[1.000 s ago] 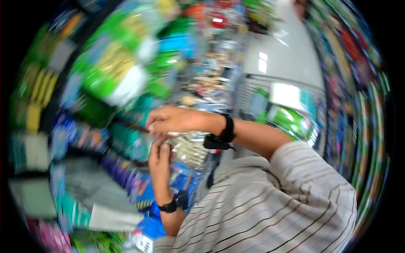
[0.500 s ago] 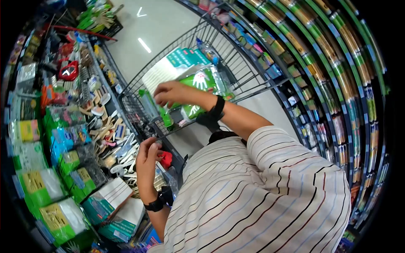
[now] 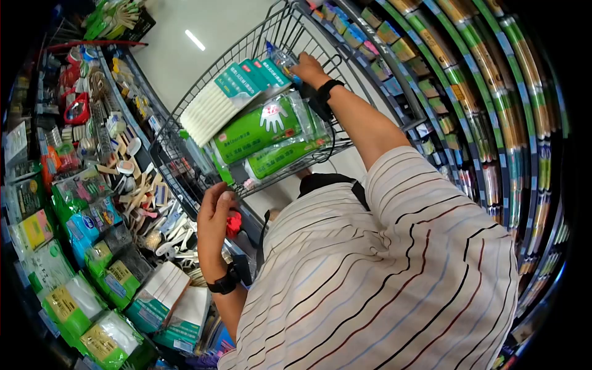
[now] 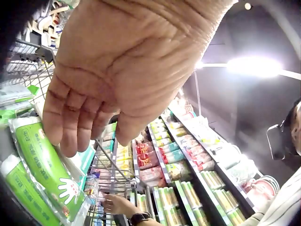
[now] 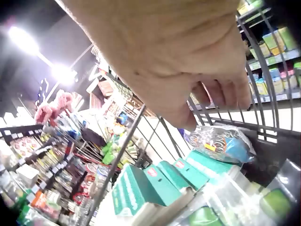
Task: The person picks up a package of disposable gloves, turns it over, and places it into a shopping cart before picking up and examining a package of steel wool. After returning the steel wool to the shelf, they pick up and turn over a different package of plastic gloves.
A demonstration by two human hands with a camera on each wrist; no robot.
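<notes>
My right hand (image 3: 311,69) reaches over the far right part of the wire shopping cart (image 3: 161,132), fingers bent downward. Just below its fingertips lies a clear plastic package with blue in it (image 5: 228,143); no grip on it shows. Beside that are teal-and-white packs of cloths (image 3: 225,98) and green packs with a white hand print (image 3: 256,126). My left hand (image 3: 214,213) hangs by the cart's near left corner, fingers loosely bent. In the left wrist view its palm (image 4: 127,61) faces the camera and holds nothing.
A low display of brushes (image 3: 139,185) and bagged goods (image 3: 61,296) runs along the left. Tall shelves (image 3: 456,80) stand close on the right. Pale floor (image 3: 172,37) shows beyond the cart. A red object (image 3: 233,224) sits beside my left hand.
The head view has swung from the left display to the cart. My right hand has left my left hand's side and crossed the cart to its far right part.
</notes>
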